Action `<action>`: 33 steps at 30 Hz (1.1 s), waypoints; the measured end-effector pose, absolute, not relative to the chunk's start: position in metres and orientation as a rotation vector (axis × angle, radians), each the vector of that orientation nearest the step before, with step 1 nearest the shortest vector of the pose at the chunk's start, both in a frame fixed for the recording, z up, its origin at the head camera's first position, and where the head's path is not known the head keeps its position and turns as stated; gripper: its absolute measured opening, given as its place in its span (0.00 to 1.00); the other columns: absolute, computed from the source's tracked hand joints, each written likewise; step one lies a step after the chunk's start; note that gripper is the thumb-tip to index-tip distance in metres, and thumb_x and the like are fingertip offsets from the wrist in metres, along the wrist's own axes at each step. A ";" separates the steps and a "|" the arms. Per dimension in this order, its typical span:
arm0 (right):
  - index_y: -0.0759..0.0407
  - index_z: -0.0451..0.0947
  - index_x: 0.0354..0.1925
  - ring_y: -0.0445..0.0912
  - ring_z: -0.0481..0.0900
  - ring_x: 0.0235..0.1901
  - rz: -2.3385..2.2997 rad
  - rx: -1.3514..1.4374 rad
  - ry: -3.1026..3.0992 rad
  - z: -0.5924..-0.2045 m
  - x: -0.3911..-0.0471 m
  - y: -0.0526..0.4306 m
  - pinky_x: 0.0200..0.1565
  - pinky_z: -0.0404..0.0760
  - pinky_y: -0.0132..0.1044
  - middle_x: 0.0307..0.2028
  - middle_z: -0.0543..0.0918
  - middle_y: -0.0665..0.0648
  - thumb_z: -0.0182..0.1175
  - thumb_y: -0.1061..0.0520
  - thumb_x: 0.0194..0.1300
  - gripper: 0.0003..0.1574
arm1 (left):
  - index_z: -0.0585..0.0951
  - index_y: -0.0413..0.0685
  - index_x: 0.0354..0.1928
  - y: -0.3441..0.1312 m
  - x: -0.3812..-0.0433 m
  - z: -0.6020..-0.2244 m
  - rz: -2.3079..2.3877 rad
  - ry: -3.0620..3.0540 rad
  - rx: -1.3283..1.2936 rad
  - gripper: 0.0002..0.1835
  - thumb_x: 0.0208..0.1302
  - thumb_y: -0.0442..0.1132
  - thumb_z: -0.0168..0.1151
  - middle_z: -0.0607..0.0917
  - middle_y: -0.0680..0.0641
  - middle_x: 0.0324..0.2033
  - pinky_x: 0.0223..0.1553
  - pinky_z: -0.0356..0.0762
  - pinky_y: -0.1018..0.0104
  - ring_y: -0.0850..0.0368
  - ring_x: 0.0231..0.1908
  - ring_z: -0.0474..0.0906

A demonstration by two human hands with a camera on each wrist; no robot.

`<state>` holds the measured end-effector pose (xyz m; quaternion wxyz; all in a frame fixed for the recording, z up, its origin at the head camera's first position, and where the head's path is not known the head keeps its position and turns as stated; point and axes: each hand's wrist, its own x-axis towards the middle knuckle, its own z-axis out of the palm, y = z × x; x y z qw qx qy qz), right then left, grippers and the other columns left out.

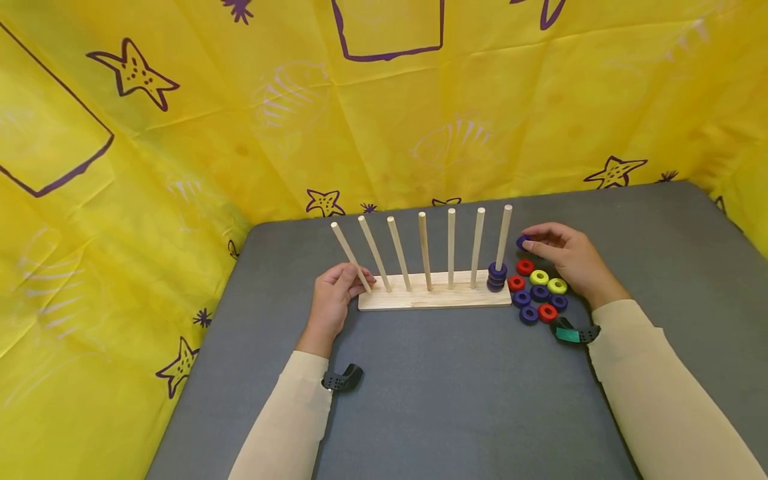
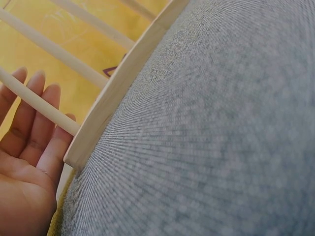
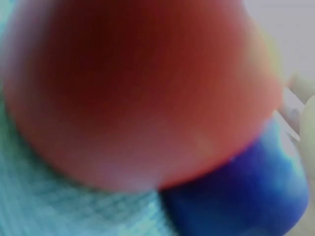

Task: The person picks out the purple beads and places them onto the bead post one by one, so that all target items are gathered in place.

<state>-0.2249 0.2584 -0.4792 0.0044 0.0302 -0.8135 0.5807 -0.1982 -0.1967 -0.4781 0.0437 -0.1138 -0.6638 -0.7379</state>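
A pale wooden peg stand (image 1: 435, 303) lies across the middle of the table, with several upright pegs. Dark blue rings (image 1: 497, 277) are stacked low on its rightmost peg. At its left end, my left hand (image 1: 333, 293) rests with fingers beside the leftmost peg (image 2: 37, 102); in the left wrist view those fingers are mostly straight, one tip right at the base's end. My right hand (image 1: 570, 257) pinches a dark blue ring (image 1: 523, 243) between thumb and fingertips, to the right of the rightmost peg. Large and blurred, a red ring (image 3: 138, 98) fills most of the right wrist view.
Loose red, yellow and blue rings (image 1: 539, 293) lie in a cluster at the stand's right end, below my right hand. A grey cloth (image 1: 456, 400) covers the table. Behind and to the left hangs a yellow patterned curtain (image 1: 384, 133).
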 end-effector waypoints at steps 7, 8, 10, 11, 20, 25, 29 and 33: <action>0.61 0.81 0.67 0.45 0.82 0.49 1.727 0.105 -2.602 -0.472 -0.223 0.255 0.51 0.79 0.30 0.57 0.85 0.57 0.69 0.47 0.79 0.28 | 0.81 0.17 0.46 -0.197 -0.198 -0.478 -2.252 -2.028 -0.341 0.24 0.86 0.40 0.58 0.88 0.33 0.40 0.49 0.88 0.58 0.50 0.44 0.90; 0.60 0.81 0.67 0.47 0.81 0.50 1.696 0.103 -2.619 -0.469 -0.223 0.255 0.51 0.78 0.32 0.57 0.85 0.59 0.69 0.47 0.79 0.28 | 0.81 0.16 0.46 -0.198 -0.198 -0.478 -2.251 -2.029 -0.341 0.23 0.86 0.40 0.57 0.88 0.32 0.40 0.49 0.88 0.58 0.49 0.44 0.90; 0.59 0.81 0.68 0.51 0.79 0.50 1.633 0.109 -2.643 -0.461 -0.221 0.253 0.50 0.77 0.35 0.58 0.84 0.62 0.69 0.48 0.79 0.27 | 0.81 0.17 0.46 -0.198 -0.198 -0.478 -2.248 -2.035 -0.346 0.23 0.87 0.40 0.57 0.87 0.31 0.41 0.50 0.88 0.57 0.48 0.44 0.90; 0.59 0.81 0.68 0.52 0.78 0.50 1.601 0.117 -2.644 -0.457 -0.220 0.253 0.49 0.76 0.35 0.57 0.83 0.62 0.69 0.48 0.79 0.27 | 0.81 0.17 0.46 -0.198 -0.198 -0.479 -2.247 -2.038 -0.345 0.23 0.86 0.40 0.57 0.87 0.30 0.41 0.50 0.88 0.57 0.47 0.45 0.90; 0.67 0.84 0.61 0.38 0.81 0.44 1.505 0.277 -2.415 -0.421 -0.212 0.243 0.47 0.77 0.21 0.52 0.82 0.58 0.72 0.67 0.72 0.21 | 0.82 0.18 0.46 -0.198 -0.198 -0.478 -2.241 -2.054 -0.344 0.22 0.87 0.40 0.57 0.88 0.35 0.40 0.50 0.88 0.57 0.48 0.45 0.89; 0.70 0.85 0.59 0.40 0.81 0.43 1.486 0.385 -2.309 -0.405 -0.207 0.236 0.47 0.78 0.21 0.49 0.81 0.57 0.72 0.75 0.67 0.22 | 0.82 0.18 0.46 -0.197 -0.199 -0.478 -2.244 -2.053 -0.338 0.22 0.86 0.39 0.57 0.89 0.38 0.39 0.49 0.88 0.58 0.47 0.45 0.89; 0.73 0.85 0.57 0.42 0.81 0.44 1.469 0.457 -2.225 -0.390 -0.199 0.228 0.49 0.80 0.21 0.49 0.80 0.56 0.71 0.80 0.64 0.23 | 0.82 0.18 0.46 -0.197 -0.199 -0.478 -2.248 -2.050 -0.340 0.22 0.86 0.40 0.58 0.89 0.39 0.39 0.49 0.88 0.57 0.46 0.45 0.89; 0.76 0.85 0.55 0.45 0.82 0.44 1.465 0.542 -2.132 -0.375 -0.190 0.221 0.51 0.82 0.24 0.49 0.80 0.58 0.70 0.85 0.59 0.25 | 0.82 0.19 0.46 -0.197 -0.200 -0.479 -2.242 -2.056 -0.345 0.23 0.86 0.40 0.58 0.89 0.39 0.39 0.50 0.88 0.57 0.47 0.45 0.89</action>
